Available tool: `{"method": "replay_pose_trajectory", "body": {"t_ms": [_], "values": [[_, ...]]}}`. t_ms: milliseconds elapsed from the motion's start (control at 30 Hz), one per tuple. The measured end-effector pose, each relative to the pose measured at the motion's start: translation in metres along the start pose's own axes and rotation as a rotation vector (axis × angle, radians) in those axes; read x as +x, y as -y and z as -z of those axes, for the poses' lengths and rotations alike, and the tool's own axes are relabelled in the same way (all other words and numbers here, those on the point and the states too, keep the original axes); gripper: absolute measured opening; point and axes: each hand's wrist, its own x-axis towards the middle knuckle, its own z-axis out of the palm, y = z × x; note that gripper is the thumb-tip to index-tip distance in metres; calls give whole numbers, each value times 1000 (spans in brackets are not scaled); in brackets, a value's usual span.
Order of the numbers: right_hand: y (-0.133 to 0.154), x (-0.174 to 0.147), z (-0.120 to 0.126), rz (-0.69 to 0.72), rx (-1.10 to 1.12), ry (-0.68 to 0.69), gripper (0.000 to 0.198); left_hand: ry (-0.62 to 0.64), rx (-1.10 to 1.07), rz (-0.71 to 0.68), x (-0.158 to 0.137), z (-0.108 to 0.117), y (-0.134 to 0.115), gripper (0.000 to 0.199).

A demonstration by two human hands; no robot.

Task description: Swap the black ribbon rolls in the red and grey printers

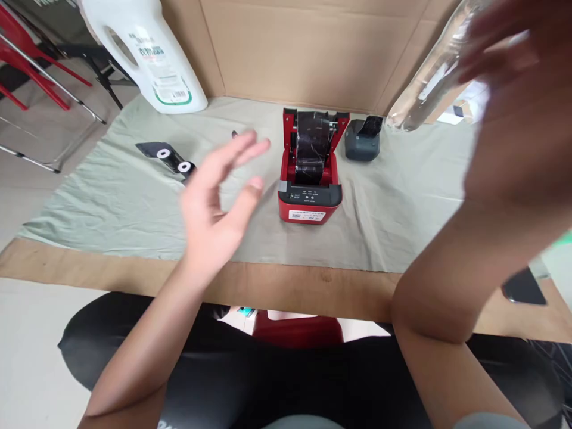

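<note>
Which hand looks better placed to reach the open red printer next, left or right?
Probably the left hand: it hovers beside the red printer, open and empty. The right hand is raised at the upper right, farther off and blurred; whether it holds anything is unclear.

The boxy red plastic machine (309,208) is showing a black front panel (324,195) and white rectangular sticker (307,215); the wrinkled fabric sheet (254,235) is looking plain grey-green, the handled plastic jug (154,62) white.
</note>
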Motion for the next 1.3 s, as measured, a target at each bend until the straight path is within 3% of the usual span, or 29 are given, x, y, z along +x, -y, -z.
{"method": "replay_pose_trajectory", "body": {"t_ms": [100, 233, 333, 433, 567, 767, 933, 1067, 1300], "values": [[-22, 3, -19, 54, -73, 45, 17, 132, 47, 105, 10, -24, 27, 51], [-75, 10, -37, -137, -297, 176, 29, 296, 77, 224, 28, -50, 68, 65], [-97, 15, -37, -96, -284, 174, 27, 314, -65, 184, 36, -65, 83, 66], [-104, 16, -33, -77, -236, 162, 22, 287, -157, 128, 32, -71, 82, 53], [-114, 15, -36, -157, -172, 221, 31, 274, 25, 35, 21, -63, 68, 27], [-138, 12, -57, -189, -91, 122, 48, 301, 26, 22, 42, -55, 65, 33], [-142, 16, -53, -208, -68, -14, 58, 688, 41, 121, 89, -58, 72, 31], [-137, 20, -43, -222, -39, -173, 53, 948, 232, 58, 115, -69, 62, 30], [-122, 19, -40, -262, 58, -232, 40, 1110, 533, 154, 122, -88, 51, 18]]}}
